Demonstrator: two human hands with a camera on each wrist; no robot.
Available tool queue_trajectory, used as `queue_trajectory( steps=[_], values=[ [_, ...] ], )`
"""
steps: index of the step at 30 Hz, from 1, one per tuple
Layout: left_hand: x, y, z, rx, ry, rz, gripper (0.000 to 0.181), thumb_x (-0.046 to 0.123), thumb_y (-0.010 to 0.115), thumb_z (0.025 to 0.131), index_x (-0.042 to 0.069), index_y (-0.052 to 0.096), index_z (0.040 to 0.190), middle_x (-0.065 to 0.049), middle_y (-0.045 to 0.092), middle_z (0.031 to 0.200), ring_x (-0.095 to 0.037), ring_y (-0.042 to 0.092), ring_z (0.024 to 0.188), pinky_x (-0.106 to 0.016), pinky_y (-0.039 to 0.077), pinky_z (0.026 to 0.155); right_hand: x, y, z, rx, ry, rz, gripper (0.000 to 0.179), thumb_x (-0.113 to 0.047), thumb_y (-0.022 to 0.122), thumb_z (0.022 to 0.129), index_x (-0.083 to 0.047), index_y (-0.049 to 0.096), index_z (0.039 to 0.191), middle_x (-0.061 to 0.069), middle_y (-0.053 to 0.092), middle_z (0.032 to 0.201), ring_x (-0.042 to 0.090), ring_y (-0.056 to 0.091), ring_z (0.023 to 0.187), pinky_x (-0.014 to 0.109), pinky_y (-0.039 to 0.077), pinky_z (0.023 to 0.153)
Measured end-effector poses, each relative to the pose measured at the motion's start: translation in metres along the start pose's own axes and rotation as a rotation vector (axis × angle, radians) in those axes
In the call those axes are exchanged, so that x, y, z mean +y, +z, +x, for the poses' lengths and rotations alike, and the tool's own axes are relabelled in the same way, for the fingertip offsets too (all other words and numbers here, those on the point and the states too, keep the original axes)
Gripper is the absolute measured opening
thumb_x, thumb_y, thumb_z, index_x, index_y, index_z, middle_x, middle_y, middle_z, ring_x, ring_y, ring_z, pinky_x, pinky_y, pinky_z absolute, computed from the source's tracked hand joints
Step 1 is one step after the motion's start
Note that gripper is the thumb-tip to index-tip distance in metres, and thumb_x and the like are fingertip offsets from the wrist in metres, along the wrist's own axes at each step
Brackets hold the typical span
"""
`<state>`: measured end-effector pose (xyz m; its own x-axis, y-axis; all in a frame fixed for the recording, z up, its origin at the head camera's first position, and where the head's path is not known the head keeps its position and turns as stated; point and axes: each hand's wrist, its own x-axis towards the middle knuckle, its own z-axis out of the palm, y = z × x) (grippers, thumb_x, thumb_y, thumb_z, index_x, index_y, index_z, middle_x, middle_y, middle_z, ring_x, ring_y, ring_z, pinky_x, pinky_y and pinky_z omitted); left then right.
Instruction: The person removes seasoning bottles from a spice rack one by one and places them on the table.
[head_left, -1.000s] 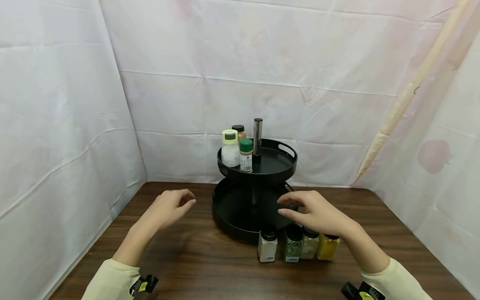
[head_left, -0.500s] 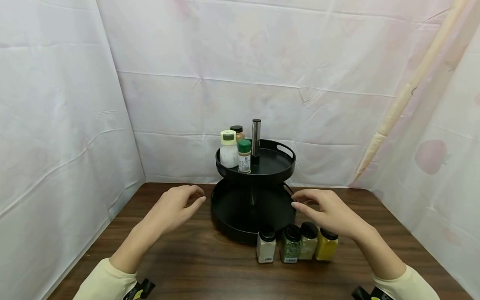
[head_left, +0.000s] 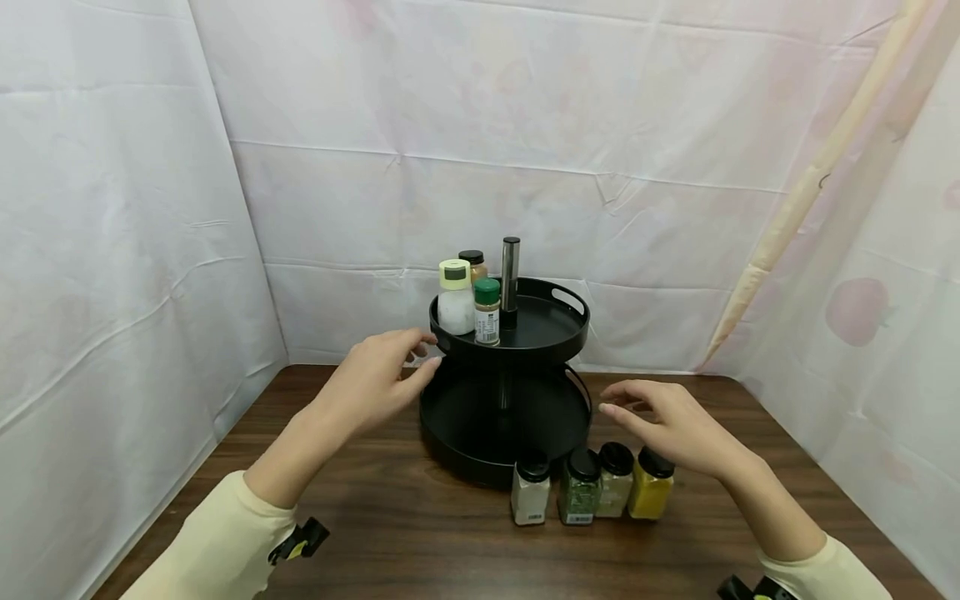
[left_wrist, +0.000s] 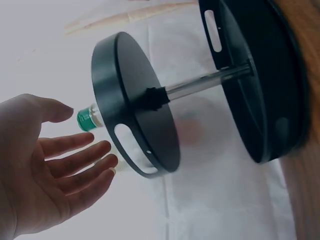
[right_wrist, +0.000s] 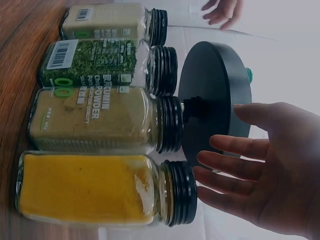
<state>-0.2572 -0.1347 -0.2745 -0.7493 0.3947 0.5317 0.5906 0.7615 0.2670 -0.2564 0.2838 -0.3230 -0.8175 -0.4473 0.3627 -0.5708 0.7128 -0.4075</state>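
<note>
A black two-tier rack [head_left: 551, 333] stands near the back of the table. On its upper tier are a white jar [head_left: 456, 310] with a pale yellow lid, a green-capped shaker [head_left: 487, 315] and a black-lidded bottle [head_left: 477, 265]. My left hand [head_left: 378, 379] is at the upper tier's left edge, fingers loosely bent, holding nothing; the left wrist view shows it beside the tier's handle slot [left_wrist: 132, 150]. My right hand [head_left: 671, 425], relaxed and holding nothing, hovers right of the lower tier, just behind the yellow spice jar [head_left: 650, 487].
In front of the rack, jars of white powder [head_left: 531, 496], green herbs [head_left: 580, 492] and cumin powder [head_left: 614, 483] stand in a row with the yellow one on the wooden table [head_left: 420, 550]. Pale cloth [head_left: 337, 167] hangs behind and on both sides.
My left hand has moved right and up, from beside the lower tier to the upper tier's edge. My right hand has drawn back to the right, away from the rack.
</note>
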Motion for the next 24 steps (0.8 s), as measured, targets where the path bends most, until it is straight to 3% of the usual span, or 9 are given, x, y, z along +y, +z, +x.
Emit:
queue_trajectory(
  steps=[5,9,12,18,24],
  values=[
    [0.011,-0.006,0.024,-0.012,0.006,-0.015,0.034,0.03,0.064,0.106,0.008,0.068,0.132,-0.007,0.076,0.111,-0.026,0.073,0.097,-0.048,0.058,0.081,0.005,-0.001,-0.001,0.016,0.01,-0.018,0.025,-0.044,0.063,0.107,-0.027,0.072,0.123,-0.015,0.072,0.116,0.01,0.071,0.106,0.043,0.06,0.091],
    [0.015,-0.01,0.042,-0.032,-0.027,-0.027,0.034,0.031,0.063,0.107,0.01,0.066,0.134,-0.006,0.076,0.11,-0.024,0.072,0.094,-0.046,0.058,0.081,0.007,-0.003,0.0,0.035,0.004,-0.026,0.026,-0.042,0.064,0.107,-0.024,0.072,0.124,-0.013,0.073,0.117,0.012,0.072,0.107,0.044,0.06,0.091],
    [0.018,-0.012,0.055,-0.055,-0.053,-0.045,0.037,0.032,0.062,0.107,0.009,0.064,0.135,-0.009,0.074,0.117,-0.026,0.072,0.103,-0.047,0.058,0.086,0.008,-0.003,0.001,0.047,0.002,-0.026,0.026,-0.041,0.063,0.108,-0.024,0.072,0.125,-0.012,0.073,0.117,0.012,0.072,0.106,0.043,0.06,0.09],
    [0.024,-0.009,0.078,-0.064,-0.091,-0.073,0.046,0.033,0.061,0.107,0.005,0.058,0.143,-0.015,0.07,0.128,-0.03,0.069,0.108,-0.049,0.057,0.091,0.016,-0.002,0.002,0.061,0.008,-0.021,0.028,-0.039,0.063,0.108,-0.02,0.073,0.125,-0.006,0.075,0.118,0.016,0.074,0.104,0.042,0.061,0.088],
    [0.025,-0.002,0.092,-0.073,-0.117,-0.099,0.051,0.037,0.061,0.107,0.005,0.053,0.146,-0.017,0.065,0.136,-0.03,0.066,0.112,-0.048,0.055,0.093,0.026,-0.002,0.004,0.069,0.009,-0.045,0.029,-0.038,0.062,0.109,-0.018,0.073,0.126,-0.004,0.075,0.119,0.019,0.073,0.105,0.045,0.061,0.089]
  ],
)
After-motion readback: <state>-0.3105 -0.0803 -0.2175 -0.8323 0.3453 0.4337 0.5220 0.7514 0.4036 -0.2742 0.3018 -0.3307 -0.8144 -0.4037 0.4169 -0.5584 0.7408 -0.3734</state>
